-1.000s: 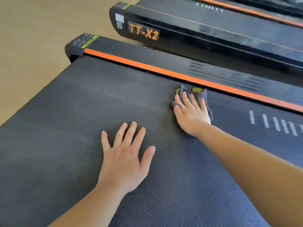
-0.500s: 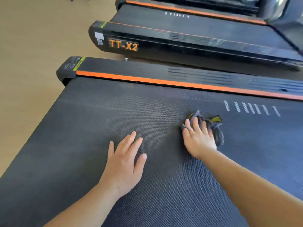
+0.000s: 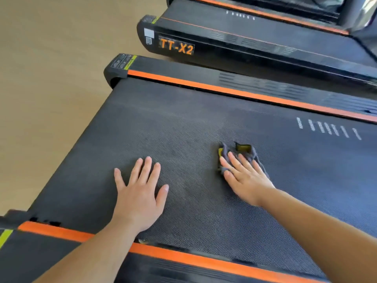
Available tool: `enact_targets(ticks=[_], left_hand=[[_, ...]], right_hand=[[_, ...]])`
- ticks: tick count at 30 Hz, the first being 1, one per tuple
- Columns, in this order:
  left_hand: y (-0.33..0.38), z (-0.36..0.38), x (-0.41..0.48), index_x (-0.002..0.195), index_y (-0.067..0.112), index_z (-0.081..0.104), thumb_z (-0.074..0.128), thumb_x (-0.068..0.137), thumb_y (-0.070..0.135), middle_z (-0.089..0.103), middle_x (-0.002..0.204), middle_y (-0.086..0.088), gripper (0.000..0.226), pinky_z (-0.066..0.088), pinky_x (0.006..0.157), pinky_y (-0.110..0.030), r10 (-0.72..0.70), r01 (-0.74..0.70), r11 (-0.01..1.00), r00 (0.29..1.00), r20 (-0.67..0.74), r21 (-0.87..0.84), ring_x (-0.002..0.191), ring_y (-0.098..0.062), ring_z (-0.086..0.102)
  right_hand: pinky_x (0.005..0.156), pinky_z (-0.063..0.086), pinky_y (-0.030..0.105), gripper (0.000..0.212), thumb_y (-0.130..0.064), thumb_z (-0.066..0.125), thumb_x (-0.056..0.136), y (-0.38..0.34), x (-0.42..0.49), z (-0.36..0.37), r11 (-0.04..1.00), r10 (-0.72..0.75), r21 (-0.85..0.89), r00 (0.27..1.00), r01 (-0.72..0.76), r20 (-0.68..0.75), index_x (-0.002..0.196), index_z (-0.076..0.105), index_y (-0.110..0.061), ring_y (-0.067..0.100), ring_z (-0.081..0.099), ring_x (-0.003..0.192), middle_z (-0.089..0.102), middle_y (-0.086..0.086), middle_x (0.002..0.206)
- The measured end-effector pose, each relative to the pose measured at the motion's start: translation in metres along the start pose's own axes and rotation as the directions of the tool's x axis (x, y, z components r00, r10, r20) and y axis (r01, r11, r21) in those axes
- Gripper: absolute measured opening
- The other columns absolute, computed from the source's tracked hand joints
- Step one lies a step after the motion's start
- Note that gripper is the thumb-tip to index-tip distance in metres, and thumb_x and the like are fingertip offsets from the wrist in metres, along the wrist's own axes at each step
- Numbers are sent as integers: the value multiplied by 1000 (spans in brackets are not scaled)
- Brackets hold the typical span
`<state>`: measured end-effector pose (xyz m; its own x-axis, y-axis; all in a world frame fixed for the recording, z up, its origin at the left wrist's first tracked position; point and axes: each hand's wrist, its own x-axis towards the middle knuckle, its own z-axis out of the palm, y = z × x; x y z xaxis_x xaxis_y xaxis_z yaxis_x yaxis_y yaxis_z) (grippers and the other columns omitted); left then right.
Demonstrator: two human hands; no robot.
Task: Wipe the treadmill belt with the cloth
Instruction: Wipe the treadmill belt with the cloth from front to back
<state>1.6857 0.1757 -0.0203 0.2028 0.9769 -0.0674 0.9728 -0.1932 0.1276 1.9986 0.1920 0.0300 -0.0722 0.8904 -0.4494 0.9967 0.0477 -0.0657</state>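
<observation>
Flooring (image 3: 51, 78) of a pale wood tone lies off the left end of the treadmill belt (image 3: 183, 123). The belt itself is a dark, finely textured sheet that fills most of the view. Along the belt's far edge runs a black side rail (image 3: 224, 87) with an orange stripe, and a matching rail (image 3: 183, 259) borders the near edge. Both forearms cross this near rail. A row of white dashes (image 3: 328, 129) is printed on the belt towards its right end. Beyond the far rail stands a second treadmill (image 3: 255, 52) lettered "TT-X2" in orange, and past that is part of a third deck (image 3: 265, 16).

The left hand (image 3: 140, 193) lies palm down on the bare belt with its fingers spread and holds nothing. The right hand (image 3: 246, 180) is also on the belt, nearer the dashes. Its fingers are straight and pressed flat on the cloth (image 3: 252, 154). This is a crumpled grey rag with yellow patches that sits about midway between the belt's two edges and sticks out past the fingertips.
</observation>
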Motion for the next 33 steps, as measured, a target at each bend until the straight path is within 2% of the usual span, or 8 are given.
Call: enact_targets(ticks=[9,12,14,17,21,25,31,33], left_hand=[[-5,4,4,161,30,30,19,100,66,18,172,1,72,10,119,-73,-5,6,1000,1000,18,-30,159,-20,7],[-6,2,4,161,30,31,20,100,67,19,171,2,72,11,119,-73,-15,15,1000,1000,20,-24,159,-19,9],[-5,0,4,160,29,34,23,100,65,21,171,2,71,12,119,-72,-13,14,1000,1000,24,-28,159,-19,11],[-5,0,4,161,30,32,22,100,66,18,171,3,71,10,120,-71,-17,18,999,1000,23,-29,159,-17,8],[-6,1,3,163,32,23,16,100,68,9,173,6,73,5,121,-70,-21,22,998,999,24,-53,159,-15,-2],[-6,0,5,164,33,15,12,99,69,0,173,7,74,-1,122,-68,-24,26,998,999,32,-55,158,-14,-10],[-3,-3,5,163,33,23,15,99,67,8,173,6,73,4,121,-69,-35,37,998,998,45,-54,159,-15,0],[-3,-3,5,162,32,25,18,99,66,9,173,6,72,4,121,-69,-31,34,997,999,42,-68,159,-15,1]], right_hand=[[124,-13,55,57,-51,6,106,-25,103,-20,949,293,167,945,-268,-147,162,0,-46,20,-15,158,-11,-10,173],[126,-12,44,70,-55,-7,98,-70,85,-4,994,-88,50,976,100,-198,165,5,-36,19,-14,159,-6,-9,173],[126,-15,39,74,-59,-11,98,-92,61,12,913,-407,-42,905,405,-123,165,7,-33,15,-14,158,-4,-10,172],[127,-11,36,68,-57,-2,103,-76,62,9,827,-558,-145,825,543,-91,165,13,-33,11,-6,158,1,-12,171],[129,-1,42,78,-52,-14,92,-28,119,-24,985,-135,-127,978,116,-158,165,-3,-29,16,-10,159,-10,-8,173],[128,-7,47,60,-45,7,108,-39,134,-30,986,135,116,975,-116,-175,165,-1,-32,14,-15,158,-12,-10,172],[127,-11,39,66,-54,2,103,-93,58,15,850,-526,-71,841,521,-127,165,10,-32,11,-13,158,-6,-12,171],[126,-12,33,66,-56,0,102,-73,65,7,828,-557,-146,825,541,-97,164,7,-37,7,-11,157,-6,-17,170]])
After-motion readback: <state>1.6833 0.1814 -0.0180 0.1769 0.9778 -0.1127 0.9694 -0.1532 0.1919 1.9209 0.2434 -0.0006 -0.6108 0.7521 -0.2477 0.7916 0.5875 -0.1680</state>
